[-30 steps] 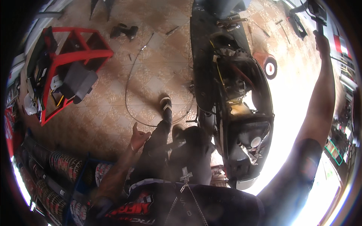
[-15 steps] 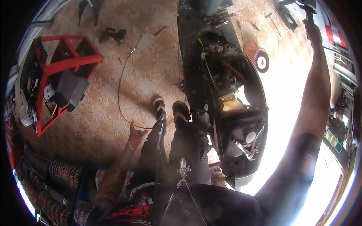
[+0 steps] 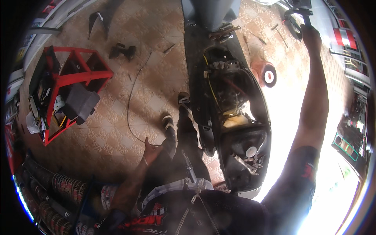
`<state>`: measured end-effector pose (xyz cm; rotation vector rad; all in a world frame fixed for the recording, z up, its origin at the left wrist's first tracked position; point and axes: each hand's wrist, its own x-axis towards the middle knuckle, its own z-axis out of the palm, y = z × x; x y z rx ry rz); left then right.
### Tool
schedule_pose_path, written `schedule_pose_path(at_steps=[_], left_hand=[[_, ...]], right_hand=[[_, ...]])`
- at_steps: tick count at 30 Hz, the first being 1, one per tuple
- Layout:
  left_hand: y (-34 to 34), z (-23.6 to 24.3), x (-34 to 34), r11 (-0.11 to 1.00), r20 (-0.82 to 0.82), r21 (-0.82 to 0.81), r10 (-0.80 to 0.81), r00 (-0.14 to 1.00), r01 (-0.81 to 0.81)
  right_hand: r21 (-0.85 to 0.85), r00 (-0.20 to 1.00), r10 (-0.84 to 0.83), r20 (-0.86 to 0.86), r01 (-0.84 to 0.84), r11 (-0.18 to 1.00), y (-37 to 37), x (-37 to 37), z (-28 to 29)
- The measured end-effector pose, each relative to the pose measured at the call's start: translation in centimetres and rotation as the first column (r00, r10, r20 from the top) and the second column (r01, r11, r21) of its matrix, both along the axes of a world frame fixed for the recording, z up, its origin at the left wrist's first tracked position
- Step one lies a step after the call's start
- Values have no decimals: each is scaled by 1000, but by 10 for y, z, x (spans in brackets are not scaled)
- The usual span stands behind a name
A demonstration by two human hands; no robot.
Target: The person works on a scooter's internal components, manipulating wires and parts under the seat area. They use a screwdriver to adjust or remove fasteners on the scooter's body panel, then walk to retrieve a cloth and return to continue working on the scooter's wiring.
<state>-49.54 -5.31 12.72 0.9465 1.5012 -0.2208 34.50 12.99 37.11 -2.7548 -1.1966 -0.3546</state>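
I stand beside a stripped scooter (image 3: 235,117) with its seat off and its dark inner parts and wiring exposed. My right hand (image 3: 307,31) is stretched far out at the upper right and is closed around a dark handlebar grip (image 3: 299,9). My left hand (image 3: 150,150) hangs low by my thigh, fingers loosely curled, right at the end of a thin black cable (image 3: 131,105) that loops across the tiled floor; whether it holds that cable I cannot tell. My two feet (image 3: 174,117) are next to the scooter's left side.
A red metal rack (image 3: 78,74) with parts in it stands at the left. A dark bracket (image 3: 123,51), a black panel piece (image 3: 103,17) and small tools lie on the tiled floor. Stacked tyres (image 3: 58,188) fill the lower left. A round red part (image 3: 268,74) lies right of the scooter.
The view has shifted so the scooter and rack sit lower and more central. My right arm stays stretched up to the handlebar, and my left hand stays low by my thigh.
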Motion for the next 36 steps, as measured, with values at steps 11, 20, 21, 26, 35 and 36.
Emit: schedule_pose_path(at_steps=[11,20,21,26,35,36], left_hand=[[7,-34,-70,473,-141,643,-700,701,602],[32,-1,-39,971,160,237,-34,987,-5],[36,-1,-32,980,50,200,-19,999,8],[54,2,7,991,69,36,128,989,-131],[52,33,47,1000,155,3,3,988,-4],[54,32,45,997,123,36,-67,990,63]], right_hand=[[-61,997,3,-81,-8,998,-1,14,-9],[-157,986,115,-118,-132,979,11,34,-1],[-186,971,214,-105,-230,955,12,34,2],[-145,928,209,-309,-263,954,3,16,9],[-37,988,-149,-31,148,988,-16,-34,45],[-86,992,-117,-42,113,990,-20,-41,41]])
